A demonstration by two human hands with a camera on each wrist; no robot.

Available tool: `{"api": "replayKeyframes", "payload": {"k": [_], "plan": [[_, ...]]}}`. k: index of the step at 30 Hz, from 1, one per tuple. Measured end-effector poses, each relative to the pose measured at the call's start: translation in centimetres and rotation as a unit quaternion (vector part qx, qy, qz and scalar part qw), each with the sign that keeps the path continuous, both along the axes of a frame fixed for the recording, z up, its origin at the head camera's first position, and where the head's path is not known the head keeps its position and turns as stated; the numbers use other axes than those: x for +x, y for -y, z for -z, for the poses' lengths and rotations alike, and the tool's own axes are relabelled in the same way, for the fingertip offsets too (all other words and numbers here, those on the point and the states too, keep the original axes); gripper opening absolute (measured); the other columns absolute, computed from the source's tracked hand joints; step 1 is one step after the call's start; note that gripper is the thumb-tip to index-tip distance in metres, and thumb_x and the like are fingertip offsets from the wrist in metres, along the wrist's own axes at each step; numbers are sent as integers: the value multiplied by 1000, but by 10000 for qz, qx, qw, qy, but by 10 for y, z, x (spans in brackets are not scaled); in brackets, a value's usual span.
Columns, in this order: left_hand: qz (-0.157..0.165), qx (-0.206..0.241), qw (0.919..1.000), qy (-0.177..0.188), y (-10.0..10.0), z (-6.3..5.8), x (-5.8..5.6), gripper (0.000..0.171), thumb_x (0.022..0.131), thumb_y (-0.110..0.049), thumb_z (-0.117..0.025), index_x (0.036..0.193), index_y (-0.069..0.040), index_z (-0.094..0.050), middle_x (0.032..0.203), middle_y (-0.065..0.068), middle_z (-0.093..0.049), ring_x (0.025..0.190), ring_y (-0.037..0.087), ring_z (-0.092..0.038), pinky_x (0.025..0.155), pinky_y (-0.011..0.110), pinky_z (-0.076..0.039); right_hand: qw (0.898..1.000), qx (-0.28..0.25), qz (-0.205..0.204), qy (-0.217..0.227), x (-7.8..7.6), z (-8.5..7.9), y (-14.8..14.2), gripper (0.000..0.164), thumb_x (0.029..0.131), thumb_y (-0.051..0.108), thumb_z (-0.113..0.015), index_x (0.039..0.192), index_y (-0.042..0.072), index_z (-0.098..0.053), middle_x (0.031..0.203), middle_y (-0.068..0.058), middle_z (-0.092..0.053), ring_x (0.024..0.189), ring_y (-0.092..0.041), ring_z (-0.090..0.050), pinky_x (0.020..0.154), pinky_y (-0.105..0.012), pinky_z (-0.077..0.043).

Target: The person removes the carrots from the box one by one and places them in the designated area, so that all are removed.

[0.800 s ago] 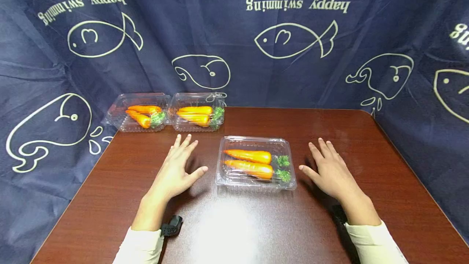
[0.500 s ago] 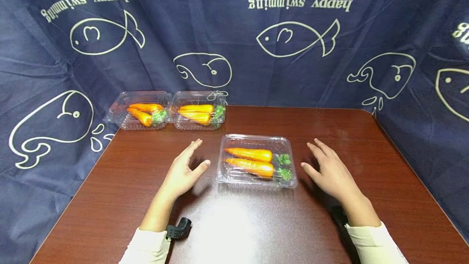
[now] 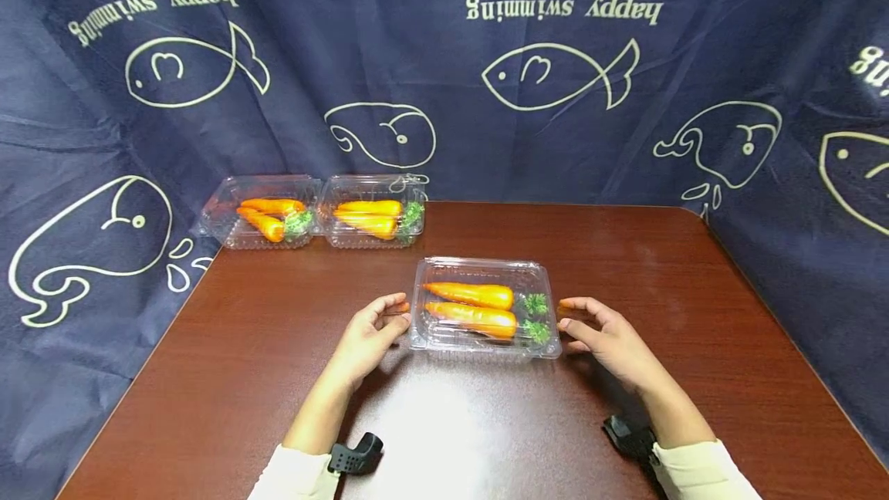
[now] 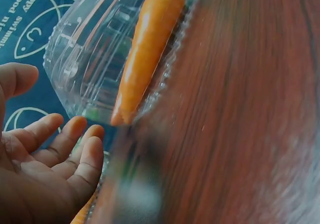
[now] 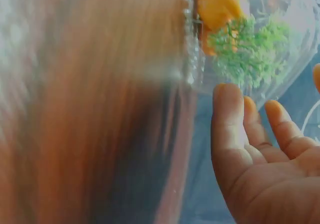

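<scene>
A clear plastic clamshell box (image 3: pixel 486 272) lies on the table with two orange carrots (image 3: pixel 474 319) and their green leafy tops (image 3: pixel 536 332) inside. At its left end my left hand (image 3: pixel 364 342) has bent fingers, thumb and fingertips right by the wall. My right hand (image 3: pixel 614 342) faces it at the other end, fingertips close to the side near the leaves. In the left wrist view the fingers (image 4: pixel 90 159) spread loosely below the carrot's tip (image 4: pixel 122 112). The right wrist view has the fingertips (image 5: pixel 228 97) just under the leaves (image 5: pixel 255 49). Neither hand grips anything.
Two more clear boxes with carrots, one at far left (image 3: pixel 232 234) and one beside it (image 3: pixel 333 234), stand at the back left of the brown wooden table (image 3: pixel 625 245). A dark blue curtain (image 3: pixel 444 45) with fish drawings hangs behind.
Both hands have moved inward to the ends of the near box, and their fingers have gone from spread and straight to bent. The boxes stay where they were.
</scene>
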State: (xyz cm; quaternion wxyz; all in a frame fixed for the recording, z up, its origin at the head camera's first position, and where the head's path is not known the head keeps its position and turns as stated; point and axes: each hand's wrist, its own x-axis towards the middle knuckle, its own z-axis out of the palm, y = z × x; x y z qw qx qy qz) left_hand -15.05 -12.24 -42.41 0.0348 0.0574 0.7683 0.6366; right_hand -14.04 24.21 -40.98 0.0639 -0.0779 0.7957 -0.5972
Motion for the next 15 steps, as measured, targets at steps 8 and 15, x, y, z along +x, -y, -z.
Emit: {"api": "replayKeyframes", "payload": {"k": [8,15], "plan": [[120,415,9984,370,-6,5,5,43,92,-7,-65,133,3,-56,121,19,-62,101,25,-63,77,38,-54,9972,-488,-271,491,3,8,4,44,99,9,-58,133,-14,-42,114,-16,-57,95,-13,-62,79,-38,-57],[254,755,9948,631,-6,11,4,42,89,-4,-66,129,4,-53,118,17,-60,91,17,-61,75,32,-51,9964,-599,-238,558,5,8,6,46,96,7,-61,132,-13,-41,118,-21,-56,96,-16,-61,79,-35,-56]]}}
